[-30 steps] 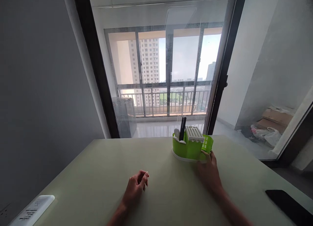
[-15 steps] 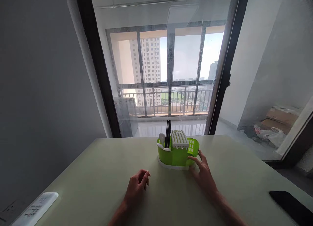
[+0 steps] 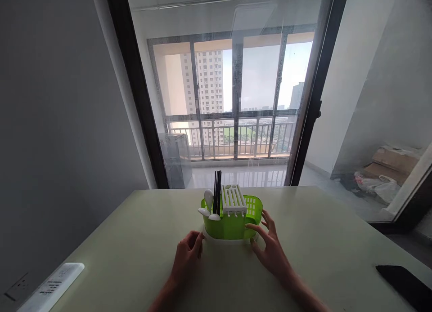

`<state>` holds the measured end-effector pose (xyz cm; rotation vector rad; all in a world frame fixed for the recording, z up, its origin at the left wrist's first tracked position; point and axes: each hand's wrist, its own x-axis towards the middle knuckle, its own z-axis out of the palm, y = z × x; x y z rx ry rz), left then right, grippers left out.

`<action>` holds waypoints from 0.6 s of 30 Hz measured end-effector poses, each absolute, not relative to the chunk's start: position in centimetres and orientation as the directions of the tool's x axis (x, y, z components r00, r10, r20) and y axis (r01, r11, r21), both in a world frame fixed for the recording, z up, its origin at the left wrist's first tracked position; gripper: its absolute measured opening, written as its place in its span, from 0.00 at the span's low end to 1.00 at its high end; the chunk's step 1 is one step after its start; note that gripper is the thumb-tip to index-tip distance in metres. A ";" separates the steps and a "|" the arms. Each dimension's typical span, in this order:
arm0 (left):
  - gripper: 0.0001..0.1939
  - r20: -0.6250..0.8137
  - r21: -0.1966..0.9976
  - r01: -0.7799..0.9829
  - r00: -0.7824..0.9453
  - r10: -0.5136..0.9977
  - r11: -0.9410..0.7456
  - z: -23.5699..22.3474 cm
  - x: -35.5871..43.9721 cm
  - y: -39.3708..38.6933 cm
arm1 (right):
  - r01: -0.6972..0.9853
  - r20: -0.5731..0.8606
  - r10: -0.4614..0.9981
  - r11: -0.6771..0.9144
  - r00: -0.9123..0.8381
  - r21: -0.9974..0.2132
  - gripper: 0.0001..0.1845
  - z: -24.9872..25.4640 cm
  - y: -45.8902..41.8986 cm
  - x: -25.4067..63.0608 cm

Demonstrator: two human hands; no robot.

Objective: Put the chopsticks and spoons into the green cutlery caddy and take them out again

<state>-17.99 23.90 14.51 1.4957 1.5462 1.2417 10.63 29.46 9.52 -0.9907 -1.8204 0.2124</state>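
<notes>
A green plastic utensil holder (image 3: 224,230) stands on a white base tray (image 3: 229,242). Black chopsticks (image 3: 217,193) rise from its left half, with several white spoons (image 3: 209,198) around them. A slotted white rack (image 3: 234,199) with small hooks sits over the middle, and the right end has a perforated green wall. My right hand (image 3: 270,247) is curved around the holder's right end, thumb in front and fingers along the side. My left hand (image 3: 189,253) is curled, its fingertips at the tray's left edge; whether they press on it is hard to tell.
All this is on a pale green table (image 3: 135,240). A white power strip (image 3: 54,283) lies at the left edge, and a black phone-like slab (image 3: 405,283) at the right. Beyond the table's far edge is a glass door (image 3: 216,87) with a dark frame.
The holder has slid left and toward me with my right hand on it. My left hand has barely moved, and the tray now reaches its fingertips.
</notes>
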 end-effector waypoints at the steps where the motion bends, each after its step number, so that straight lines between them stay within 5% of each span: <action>1: 0.24 0.166 0.927 0.363 -0.160 0.973 -0.098 14.5 -18.1 23.9 | 0.532 0.697 0.704 0.644 -0.133 -0.549 0.17 9.5 29.4 10.6; 18: 0.24 0.234 0.945 0.294 -0.295 0.926 -0.145 15.7 -21.2 25.3 | 0.554 0.738 0.669 0.582 0.088 -0.595 0.12 10.3 28.7 10.0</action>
